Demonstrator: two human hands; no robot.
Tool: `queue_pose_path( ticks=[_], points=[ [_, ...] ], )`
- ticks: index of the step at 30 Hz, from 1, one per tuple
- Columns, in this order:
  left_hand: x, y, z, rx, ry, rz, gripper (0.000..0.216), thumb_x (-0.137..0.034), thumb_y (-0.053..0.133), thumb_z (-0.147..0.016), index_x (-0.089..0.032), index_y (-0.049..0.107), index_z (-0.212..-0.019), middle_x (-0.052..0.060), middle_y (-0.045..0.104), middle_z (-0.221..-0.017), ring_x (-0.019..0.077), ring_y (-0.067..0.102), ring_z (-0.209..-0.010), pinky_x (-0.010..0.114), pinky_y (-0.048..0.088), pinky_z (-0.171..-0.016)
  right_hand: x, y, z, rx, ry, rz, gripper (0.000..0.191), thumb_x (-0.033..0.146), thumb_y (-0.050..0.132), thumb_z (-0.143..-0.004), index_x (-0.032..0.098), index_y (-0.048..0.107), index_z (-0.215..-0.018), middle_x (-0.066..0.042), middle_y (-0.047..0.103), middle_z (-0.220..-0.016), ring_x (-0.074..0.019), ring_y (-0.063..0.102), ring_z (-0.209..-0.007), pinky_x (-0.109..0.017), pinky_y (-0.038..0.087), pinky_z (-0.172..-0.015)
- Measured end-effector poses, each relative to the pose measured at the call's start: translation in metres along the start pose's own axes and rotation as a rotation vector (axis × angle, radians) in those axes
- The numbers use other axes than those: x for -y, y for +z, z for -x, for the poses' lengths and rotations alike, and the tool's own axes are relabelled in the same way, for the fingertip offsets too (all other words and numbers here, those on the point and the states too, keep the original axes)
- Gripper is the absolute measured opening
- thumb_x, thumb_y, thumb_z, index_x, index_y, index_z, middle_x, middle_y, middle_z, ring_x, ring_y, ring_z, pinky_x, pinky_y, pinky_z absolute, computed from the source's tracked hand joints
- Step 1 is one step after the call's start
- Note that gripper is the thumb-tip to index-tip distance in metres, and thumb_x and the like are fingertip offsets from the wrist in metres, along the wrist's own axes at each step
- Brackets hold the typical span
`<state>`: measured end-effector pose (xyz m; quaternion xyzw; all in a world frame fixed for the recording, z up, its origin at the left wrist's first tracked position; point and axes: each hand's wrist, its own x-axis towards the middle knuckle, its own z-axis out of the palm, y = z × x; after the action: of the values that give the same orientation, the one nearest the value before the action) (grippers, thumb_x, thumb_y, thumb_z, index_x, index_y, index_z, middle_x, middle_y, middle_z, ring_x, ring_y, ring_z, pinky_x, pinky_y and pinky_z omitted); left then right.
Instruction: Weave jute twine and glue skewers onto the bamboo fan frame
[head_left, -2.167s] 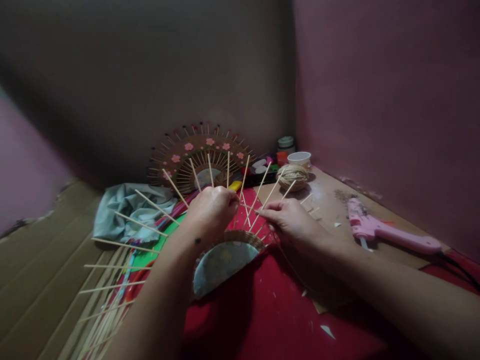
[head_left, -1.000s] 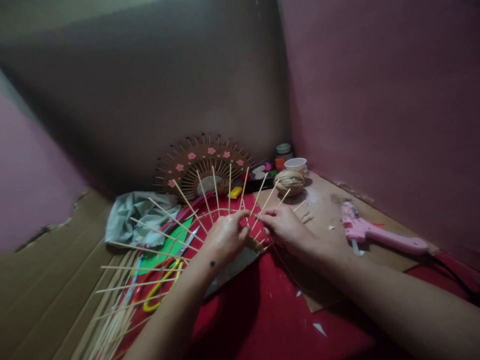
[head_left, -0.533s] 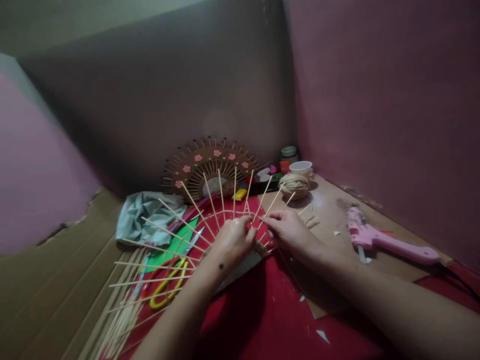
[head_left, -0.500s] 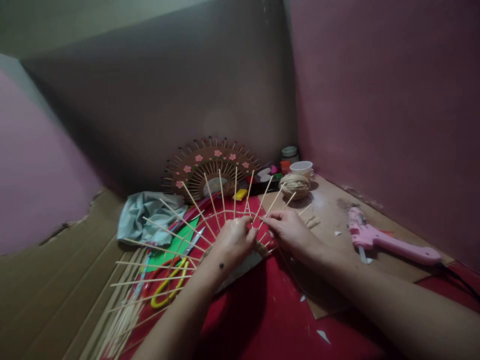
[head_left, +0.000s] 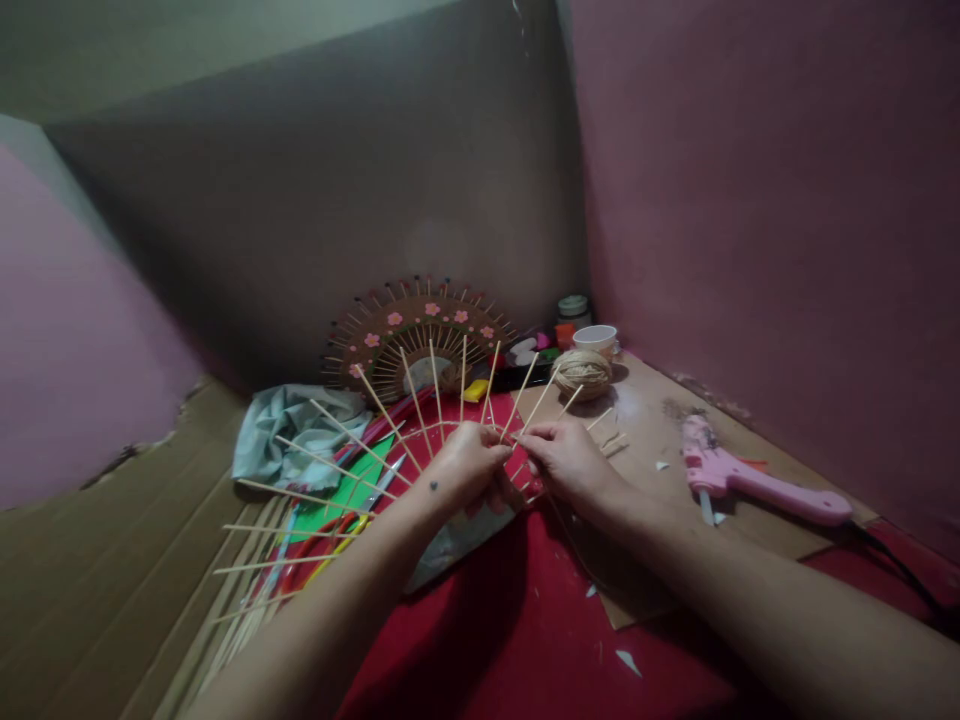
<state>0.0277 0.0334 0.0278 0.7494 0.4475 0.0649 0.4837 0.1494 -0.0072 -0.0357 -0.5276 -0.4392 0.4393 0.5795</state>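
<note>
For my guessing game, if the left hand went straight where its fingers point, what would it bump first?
Probably the right hand, or a thin stick between the hands; depth is unclear.

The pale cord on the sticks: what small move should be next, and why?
Perhaps the right hand should guide the pale cord toward a stick further right: the cord already crosses sticks beside the left hand, and both hands are close together.

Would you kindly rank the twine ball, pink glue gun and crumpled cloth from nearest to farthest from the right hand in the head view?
From the right hand:
1. Twine ball, beyond it.
2. Pink glue gun, to its right.
3. Crumpled cloth, across on the left.
</note>
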Motion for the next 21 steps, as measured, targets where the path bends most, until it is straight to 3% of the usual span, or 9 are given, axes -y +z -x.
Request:
queue_pose_path(
  ticks=[7,10,14,17,21],
  points=[
    [-0.002,0.008,0.001,-0.225,0.049,-0.403,0.021,-0.017,0.040,-0.075,-0.014,0.060,-0.071,-0.001,0.054,-0.042,0.0100,0.046,-0.030,0.019,0.029,-0.033,0.000,-0.001,0.000,-0.011,-0.007,0.037,0.027,0.031,0.050,-0.077,0.016,0.052,-0.055,0.005,0.044,-0.041,-0.0051,0.036,-0.032,-0.019,0.025,-0.035],
    [0.002,0.010,0.005,-0.360,0.084,-0.695,0.023,-0.020,0.041,-0.077,-0.016,0.062,-0.069,0.005,0.062,-0.054,0.0145,0.058,-0.046,0.021,0.036,-0.042,0.001,0.000,0.000,-0.014,-0.001,0.043,0.029,0.032,0.050,-0.078,0.016,0.051,-0.054,0.005,0.044,-0.041,-0.0052,0.036,-0.032,-0.019,0.025,-0.035],
    [0.010,0.012,0.015,-0.584,0.124,-1.049,0.026,-0.028,0.039,-0.084,-0.018,0.063,-0.084,0.009,0.067,-0.070,0.0214,0.064,-0.067,0.026,0.039,-0.055,0.003,0.000,0.001,-0.016,0.005,0.043,0.032,0.032,0.050,-0.079,0.017,0.047,-0.051,0.005,0.044,-0.041,-0.0051,0.035,-0.032,-0.019,0.025,-0.034],
    [0.010,0.010,0.021,-0.663,0.214,-1.087,0.028,-0.030,0.036,-0.088,-0.021,0.062,-0.087,0.006,0.067,-0.073,0.0201,0.063,-0.069,0.026,0.039,-0.059,0.005,0.001,0.002,-0.021,0.012,0.035,0.031,0.031,0.050,-0.078,0.018,0.045,-0.051,0.006,0.042,-0.040,-0.0058,0.036,-0.032,-0.019,0.025,-0.034],
    [-0.002,0.001,0.021,-0.770,0.425,-1.018,0.025,-0.024,0.037,-0.087,-0.022,0.058,-0.101,0.006,0.063,-0.100,0.0175,0.061,-0.080,0.025,0.041,-0.063,0.007,0.001,0.003,-0.032,0.019,0.039,0.030,0.030,0.050,-0.079,0.018,0.045,-0.052,0.006,0.041,-0.039,-0.0063,0.036,-0.032,-0.019,0.025,-0.034]
  ],
)
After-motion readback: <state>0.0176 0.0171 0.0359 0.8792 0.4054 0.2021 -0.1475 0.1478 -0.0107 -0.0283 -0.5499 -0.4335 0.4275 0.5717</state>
